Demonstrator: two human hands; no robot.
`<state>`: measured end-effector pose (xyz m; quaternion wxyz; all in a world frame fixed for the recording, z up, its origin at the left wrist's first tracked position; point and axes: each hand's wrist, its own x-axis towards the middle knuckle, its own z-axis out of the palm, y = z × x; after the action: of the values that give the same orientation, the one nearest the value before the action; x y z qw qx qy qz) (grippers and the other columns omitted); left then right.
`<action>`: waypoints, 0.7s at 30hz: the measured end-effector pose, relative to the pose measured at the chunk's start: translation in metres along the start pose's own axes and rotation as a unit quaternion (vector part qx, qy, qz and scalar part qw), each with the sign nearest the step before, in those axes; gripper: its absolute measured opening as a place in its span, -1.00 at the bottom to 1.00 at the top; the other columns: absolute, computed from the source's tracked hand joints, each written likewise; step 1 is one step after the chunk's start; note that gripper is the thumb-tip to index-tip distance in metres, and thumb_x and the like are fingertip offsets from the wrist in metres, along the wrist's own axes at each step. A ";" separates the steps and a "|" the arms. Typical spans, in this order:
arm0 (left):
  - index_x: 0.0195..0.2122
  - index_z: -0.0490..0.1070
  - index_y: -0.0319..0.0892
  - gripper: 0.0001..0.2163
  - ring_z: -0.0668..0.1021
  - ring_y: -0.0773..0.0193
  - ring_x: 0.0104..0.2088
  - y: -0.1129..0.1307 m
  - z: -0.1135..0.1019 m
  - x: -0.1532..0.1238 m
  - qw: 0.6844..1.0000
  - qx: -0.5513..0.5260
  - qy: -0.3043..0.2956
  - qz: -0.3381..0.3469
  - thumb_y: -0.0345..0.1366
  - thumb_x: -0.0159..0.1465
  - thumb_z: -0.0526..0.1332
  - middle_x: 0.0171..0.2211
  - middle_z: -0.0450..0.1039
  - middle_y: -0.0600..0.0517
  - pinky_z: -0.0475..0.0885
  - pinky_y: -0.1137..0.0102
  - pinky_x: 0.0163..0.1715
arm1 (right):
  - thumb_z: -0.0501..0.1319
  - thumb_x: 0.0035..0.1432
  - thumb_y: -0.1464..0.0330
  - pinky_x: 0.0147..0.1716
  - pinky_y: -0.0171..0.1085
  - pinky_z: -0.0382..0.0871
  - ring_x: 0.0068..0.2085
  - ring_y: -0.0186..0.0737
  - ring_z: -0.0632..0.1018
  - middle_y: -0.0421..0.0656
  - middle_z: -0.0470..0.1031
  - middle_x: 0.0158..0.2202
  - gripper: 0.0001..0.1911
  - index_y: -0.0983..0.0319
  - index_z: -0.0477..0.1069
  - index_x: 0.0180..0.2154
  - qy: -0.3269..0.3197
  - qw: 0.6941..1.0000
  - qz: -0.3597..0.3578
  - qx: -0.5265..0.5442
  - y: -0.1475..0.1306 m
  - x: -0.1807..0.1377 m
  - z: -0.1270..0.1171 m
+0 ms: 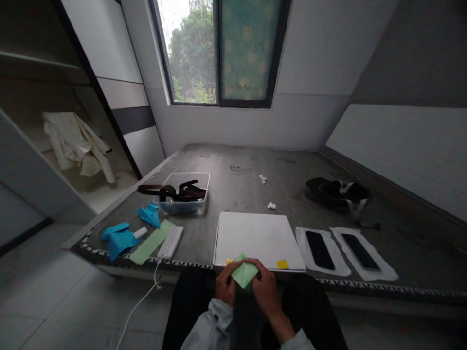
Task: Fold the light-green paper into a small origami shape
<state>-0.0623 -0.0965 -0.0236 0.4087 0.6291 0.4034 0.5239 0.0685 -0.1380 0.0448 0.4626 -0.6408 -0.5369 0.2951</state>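
A piece of folded light green paper (244, 275) is held up between my two hands, just at the near edge of a white flat box (257, 239). My left hand (225, 283) grips its left side, fingers curled round the edge. On the other side my right hand (265, 286) pinches the right edge, with its fingers over the top. Creases run across the paper's front; its back is hidden. Two small yellow paper pieces lie along the box's near edge, one of them (282, 264) to the right of my right hand.
Left on the mattress (233, 189) are blue folded papers (122, 241), a green strip (151, 243), a white power strip (170, 242) with a cord, and a clear bin (184, 207) holding belts. Two phones (320, 250) on white sheets and a black cap (321, 190) lie right.
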 end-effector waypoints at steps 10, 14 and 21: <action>-0.17 0.58 -0.17 -0.69 0.59 0.13 -0.08 0.010 0.001 -0.003 0.999 0.029 0.022 0.001 -0.38 0.14 0.11 -0.14 0.60 -0.07 0.47 0.27 0.00 | 0.03 -0.13 0.55 0.05 -0.16 0.38 0.01 -0.15 0.52 -0.12 0.51 0.04 -0.33 0.19 0.39 0.08 0.002 1.000 -0.002 0.028 0.008 0.001 0.002; -0.06 0.52 -0.20 -0.63 0.56 0.13 -0.02 0.003 0.003 -0.004 0.999 0.030 0.034 -0.023 -0.38 0.10 0.13 -0.06 0.56 -0.07 0.46 0.30 0.02 | 0.03 -0.10 0.54 0.10 -0.12 0.33 0.06 -0.14 0.50 -0.12 0.50 0.05 -0.33 0.19 0.39 0.10 -0.021 1.000 0.004 0.015 0.007 0.001 0.001; 0.00 0.49 -0.21 -0.59 0.53 0.12 0.03 -0.005 0.001 -0.003 0.995 0.014 0.052 -0.088 -0.36 0.11 0.14 -0.01 0.53 -0.06 0.43 0.32 0.04 | 0.07 0.02 0.51 0.19 -0.05 0.22 0.15 -0.12 0.42 -0.11 0.38 0.16 -0.35 0.18 0.24 0.20 -0.061 0.998 -0.032 -0.001 0.017 -0.002 0.008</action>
<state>-0.0619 -0.0981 -0.0293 0.4225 0.5684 0.4859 0.5121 0.0681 -0.1375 0.0257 0.4376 -0.6049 -0.5844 0.3180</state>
